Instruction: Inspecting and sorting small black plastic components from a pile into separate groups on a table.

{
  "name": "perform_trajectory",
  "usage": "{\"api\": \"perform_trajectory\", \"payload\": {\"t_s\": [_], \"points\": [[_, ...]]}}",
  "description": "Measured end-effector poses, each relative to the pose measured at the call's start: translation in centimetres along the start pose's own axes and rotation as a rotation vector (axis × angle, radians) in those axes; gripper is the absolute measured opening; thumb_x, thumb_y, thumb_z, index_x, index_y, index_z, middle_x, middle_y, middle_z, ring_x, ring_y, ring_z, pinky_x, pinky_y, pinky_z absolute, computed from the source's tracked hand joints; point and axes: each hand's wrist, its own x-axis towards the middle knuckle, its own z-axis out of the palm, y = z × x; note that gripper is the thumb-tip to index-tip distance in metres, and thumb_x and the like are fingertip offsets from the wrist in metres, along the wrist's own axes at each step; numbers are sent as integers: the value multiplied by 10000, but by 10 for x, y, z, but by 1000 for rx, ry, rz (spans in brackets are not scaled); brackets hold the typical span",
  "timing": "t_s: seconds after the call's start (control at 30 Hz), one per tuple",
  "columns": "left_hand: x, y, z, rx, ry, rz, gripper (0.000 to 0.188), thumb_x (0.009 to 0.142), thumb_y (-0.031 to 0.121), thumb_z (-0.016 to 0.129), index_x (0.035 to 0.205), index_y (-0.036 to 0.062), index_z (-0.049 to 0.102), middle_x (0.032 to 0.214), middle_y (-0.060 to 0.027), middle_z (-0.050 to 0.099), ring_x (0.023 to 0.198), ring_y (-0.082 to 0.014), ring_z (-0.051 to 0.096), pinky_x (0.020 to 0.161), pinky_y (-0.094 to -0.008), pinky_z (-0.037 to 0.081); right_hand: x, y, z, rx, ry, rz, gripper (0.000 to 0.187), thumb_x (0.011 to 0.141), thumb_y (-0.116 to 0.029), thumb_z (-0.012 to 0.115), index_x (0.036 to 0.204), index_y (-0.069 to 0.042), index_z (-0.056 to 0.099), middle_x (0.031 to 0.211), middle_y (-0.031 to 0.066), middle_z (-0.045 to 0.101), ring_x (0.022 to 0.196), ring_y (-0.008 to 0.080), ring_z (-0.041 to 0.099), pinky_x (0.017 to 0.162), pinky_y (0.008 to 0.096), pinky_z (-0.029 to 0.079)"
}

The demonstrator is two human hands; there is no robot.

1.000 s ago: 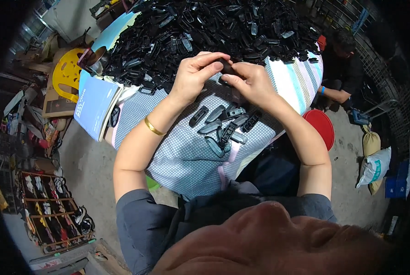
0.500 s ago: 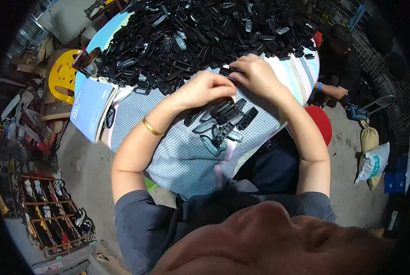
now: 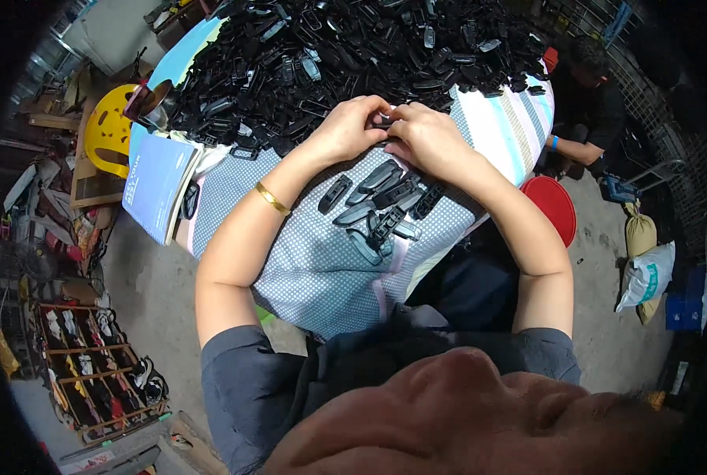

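Note:
My left hand and my right hand meet at the near edge of a large heap of black plastic pieces. Between their closed fingertips is a small black plastic piece, mostly covered, so its exact kind does not show. Just below my hands, a small cluster of elongated black and grey plastic pieces lies on the grey patterned cloth. One black piece sits slightly apart at the cluster's left.
A blue booklet rests at the cloth's left edge beside a yellow plastic stool. To the right are a red round lid or stool top, sacks and a crouching person. A rack stands lower left.
Both hands have shifted away from me, toward the heap, and my fingertips have come together. More of the cluster below them is uncovered.

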Motion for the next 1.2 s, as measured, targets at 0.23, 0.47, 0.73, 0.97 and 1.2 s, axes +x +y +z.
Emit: {"api": "perform_trajectory", "payload": {"t_s": [0.23,0.47,0.73,0.97,1.2], "points": [[-10,8,1,74,-45,80,269,723,106,652,972,19,604,757,-75,536,680,-175,523,633,-285,445,0,2,-31,143,-176,19,212,602,-89,688,778,-14,599,830,109,567,844,290,547,721,370,464],[-11,9,2,-66,-141,-23,305,732,92,666,1013,9,584,782,-51,548,709,-146,519,673,-264,441,-1,-1,-32,101,-138,-79,251,578,-36,664,822,-6,614,821,143,598,809,317,577,727,395,473],[-15,4,0,-112,-200,162,447,710,206,709,1099,35,571,920,-91,531,859,-201,506,767,-302,421,-3,14,-42,209,-192,-46,245,588,-46,655,821,7,599,764,159,597,756,322,585,680,388,469],[-9,10,20,187,31,279,303,688,147,693,961,44,609,895,-124,562,838,-259,560,747,-339,448,1,38,-34,878,-29,201,396,705,2,645,1090,-40,561,864,30,606,741,95,576,675,252,475],[-11,18,-2,-182,75,-85,305,688,105,719,923,4,553,824,-48,557,691,-101,529,619,-232,445,9,14,-5,1051,247,366,257,762,-107,656,996,-2,632,912,77,652,800,127,617,732,249,494]]}}
